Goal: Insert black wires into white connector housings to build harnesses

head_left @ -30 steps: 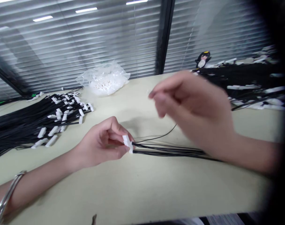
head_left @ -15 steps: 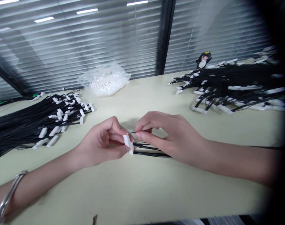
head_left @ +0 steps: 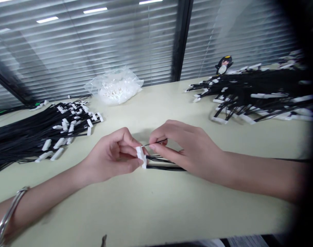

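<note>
White plastic forms the small plug (head_left: 141,155) in the left hand (head_left: 108,157), whose grip is narrowed to a pinch, thumb at the near end and fingers at the far end. The right hand (head_left: 192,149) pinches too, its thumb and index fingertip pressed around a thin black wire (head_left: 161,141). The bright tip of that wire is right at the plug's far end; whether it touches or enters cannot be told. The plug is above the middle of the tabletop (head_left: 151,209), between the two hands.

More cables (head_left: 169,168) run from the plug's right side and pass out of sight behind the right hand. The left fingers cover part of the plug. A dark blur swallows the right forearm and the end of the right pile (head_left: 269,80), while the left pile (head_left: 25,132) is cut off by the frame. Inside the clear bag (head_left: 116,91), the small pieces are indistinct.
</note>
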Available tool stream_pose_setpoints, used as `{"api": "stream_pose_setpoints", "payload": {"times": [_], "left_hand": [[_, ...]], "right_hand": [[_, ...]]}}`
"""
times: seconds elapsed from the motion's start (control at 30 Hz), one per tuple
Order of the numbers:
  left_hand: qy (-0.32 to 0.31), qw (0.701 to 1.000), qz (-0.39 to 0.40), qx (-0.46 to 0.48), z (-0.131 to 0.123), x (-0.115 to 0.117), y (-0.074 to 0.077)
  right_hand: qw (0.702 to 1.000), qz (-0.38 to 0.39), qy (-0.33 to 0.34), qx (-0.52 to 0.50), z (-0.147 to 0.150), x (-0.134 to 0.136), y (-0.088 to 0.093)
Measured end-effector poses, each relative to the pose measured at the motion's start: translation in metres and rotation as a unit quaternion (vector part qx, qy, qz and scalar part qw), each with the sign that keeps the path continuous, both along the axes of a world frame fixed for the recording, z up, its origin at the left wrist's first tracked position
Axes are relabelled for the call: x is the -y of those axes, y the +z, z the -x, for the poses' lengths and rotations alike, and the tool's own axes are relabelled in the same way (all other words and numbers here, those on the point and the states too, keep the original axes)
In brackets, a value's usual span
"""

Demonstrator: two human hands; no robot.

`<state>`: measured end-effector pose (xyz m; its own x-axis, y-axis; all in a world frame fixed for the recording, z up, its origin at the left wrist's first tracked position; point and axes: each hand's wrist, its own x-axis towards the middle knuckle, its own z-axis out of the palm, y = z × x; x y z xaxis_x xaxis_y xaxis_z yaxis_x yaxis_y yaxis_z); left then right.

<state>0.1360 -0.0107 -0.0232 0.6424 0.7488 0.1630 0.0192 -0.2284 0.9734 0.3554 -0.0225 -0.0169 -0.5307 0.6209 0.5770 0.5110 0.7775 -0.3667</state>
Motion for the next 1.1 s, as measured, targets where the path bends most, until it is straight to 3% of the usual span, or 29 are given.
{"api": "stream_pose_setpoints", "payload": {"times": [0.2, 0.37, 0.9, 1.03, 1.1], "left_hand": [[-0.004, 1.0, -0.001, 0.002, -0.001, 0.0, -0.001], [-0.013, 1.0, 0.007, 0.016, -0.001, 0.0, -0.001], [0.012, 0.999, -0.015, 0.029, 0.0, 0.001, -0.002], [-0.011, 0.999, -0.031, 0.038, -0.001, 0.0, -0.003], [-0.015, 0.999, -0.038, 0.032, -0.001, 0.001, -0.003]], "right_hand": [[0.991, -0.129, -0.011, 0.042, 0.0, -0.002, -0.004], [0.98, -0.191, -0.03, 0.05, 0.0, -0.003, -0.006], [0.975, -0.219, 0.004, 0.045, 0.001, -0.004, -0.005], [0.965, -0.246, 0.048, 0.081, -0.005, -0.017, -0.003], [0.963, -0.244, 0.035, 0.112, -0.013, -0.03, -0.002]]}}
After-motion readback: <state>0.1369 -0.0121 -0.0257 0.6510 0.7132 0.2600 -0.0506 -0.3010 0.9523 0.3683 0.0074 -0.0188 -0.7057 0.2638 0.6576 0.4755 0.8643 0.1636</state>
